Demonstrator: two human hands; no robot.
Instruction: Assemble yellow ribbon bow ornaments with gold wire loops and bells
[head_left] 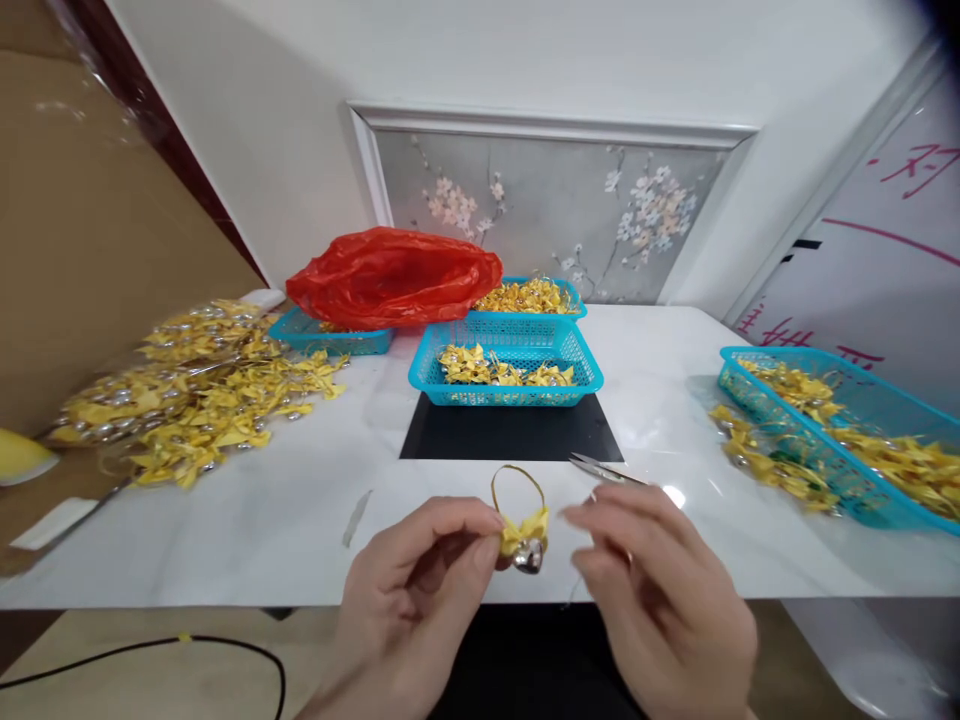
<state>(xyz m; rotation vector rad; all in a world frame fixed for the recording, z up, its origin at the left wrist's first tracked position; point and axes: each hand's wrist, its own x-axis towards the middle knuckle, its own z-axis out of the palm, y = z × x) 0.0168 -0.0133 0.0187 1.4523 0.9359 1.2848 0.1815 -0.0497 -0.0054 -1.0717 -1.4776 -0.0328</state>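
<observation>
leftmost, a big loose heap of yellow bows with silver bells (199, 395) sprawls across the far left of the white table (285, 520), partly over clear plastic wrapping. just right of it, further back, a red plastic bag (394, 275) lies slumped over a small blue basket (334, 338), hiding most of what is inside. near the table's front edge on the left, a thin pale strip (358, 517) lies flat on the marble-look top.

in the middle, a black mat (510, 432) lies on the table, and a blue mesh basket (506, 378) stands on its far edge with a thin layer of yellow bows in it. behind that one, another blue basket (534, 295) is heaped with the same yellow pieces.

close to the camera, the left hand (420, 590) pinches a yellow bow with a small silver bell (525, 540) between thumb and forefinger, holding it above the table's near edge; a gold cord loop (517, 485) stands up from the bow. the right hand (652, 590) is just beside it, fingers drawn together and curled toward the bow, their tips a little apart from it; whether they grip a fine thread cannot be told. small scissors (604, 468) lie on the table just beyond the right hand.

far right, a long blue basket (862, 440) holds more yellow bows, with a few bows (765, 460) spilled against its near left side.
</observation>
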